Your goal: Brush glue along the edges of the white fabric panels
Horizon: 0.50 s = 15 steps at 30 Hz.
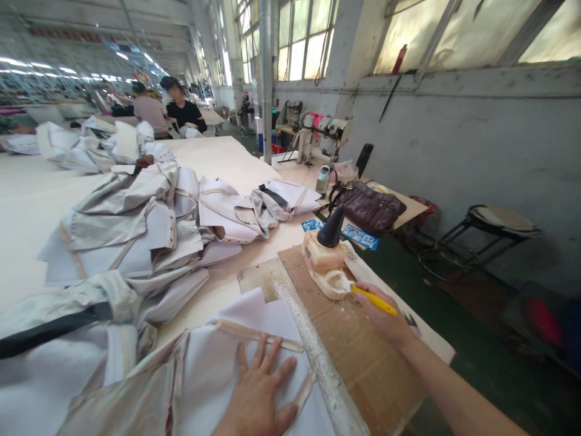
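My left hand [261, 387] lies flat with its fingers spread on a white sewn panel [204, 357] that has beige strips along its seams. In my right hand [385, 318] is a brush with a yellow handle [376, 300]. Its white-coated bristles rest in the shallow dish of a glue pot [324, 257], which has a black cone-shaped top [332, 229]. The pot stands on a brown cardboard sheet [354, 357]. Between cardboard and panel runs a long strip [313, 345] crusted with dried white residue.
More white and grey sewn pieces [122, 224] are heaped on the left of the table. Beyond the pot are a brown handbag [370, 206], a bottle [322, 180] and a sewing machine [322, 136]. A stool [490, 227] stands at right. Two people [186, 115] sit at the back.
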Tool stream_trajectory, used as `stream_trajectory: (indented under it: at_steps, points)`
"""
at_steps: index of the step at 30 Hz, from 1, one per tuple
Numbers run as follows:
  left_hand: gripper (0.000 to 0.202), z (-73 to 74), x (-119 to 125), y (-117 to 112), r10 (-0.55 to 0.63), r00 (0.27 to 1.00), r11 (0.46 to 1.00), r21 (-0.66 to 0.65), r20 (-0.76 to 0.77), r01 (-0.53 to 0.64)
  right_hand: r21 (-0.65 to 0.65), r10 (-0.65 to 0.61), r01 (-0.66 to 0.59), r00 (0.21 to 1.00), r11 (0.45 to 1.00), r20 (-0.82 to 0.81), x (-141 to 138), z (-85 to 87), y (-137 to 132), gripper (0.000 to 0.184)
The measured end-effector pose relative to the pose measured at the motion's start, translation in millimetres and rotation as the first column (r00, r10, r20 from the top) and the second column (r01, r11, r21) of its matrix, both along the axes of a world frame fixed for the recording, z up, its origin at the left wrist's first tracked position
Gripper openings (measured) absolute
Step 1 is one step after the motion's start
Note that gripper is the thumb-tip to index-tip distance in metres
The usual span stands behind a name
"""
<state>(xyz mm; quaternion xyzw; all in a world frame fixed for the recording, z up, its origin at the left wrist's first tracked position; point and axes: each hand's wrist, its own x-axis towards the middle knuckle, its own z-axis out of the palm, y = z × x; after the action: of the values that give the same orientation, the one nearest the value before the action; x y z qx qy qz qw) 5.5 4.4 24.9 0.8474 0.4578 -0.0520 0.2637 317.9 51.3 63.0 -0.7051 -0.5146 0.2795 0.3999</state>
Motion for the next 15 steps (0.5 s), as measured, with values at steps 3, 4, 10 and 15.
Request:
stream_trajectory:
  at_steps: [3,4,10,15]
  points:
    - [0.067,-3.6,-1,3,-0.012,1.0,1.0,-0.022,0.002,0.012,-0.059,-0.002,0.003,1.0,0.998,0.01,4,-6.5,-6,0.036]
    - [0.067,-4.1,-1,3,-0.013,1.0,1.0,-0.027,0.006,0.014,-0.079,-0.013,0.014,1.0,0.997,0.014,6,-7.1,-8,0.035]
    - [0.063,5.9,-2,-5,0.029,0.997,0.999,-0.019,0.067,-0.028,0.077,0.147,-0.164,0.971,0.983,0.189,15,-8.3,-6,0.03]
    - [0.062,12.3,-4,-9,0.046,0.995,0.998,-0.034,0.093,-0.043,0.061,0.471,-0.523,0.806,0.85,0.359,17,-17.0,-16,0.028]
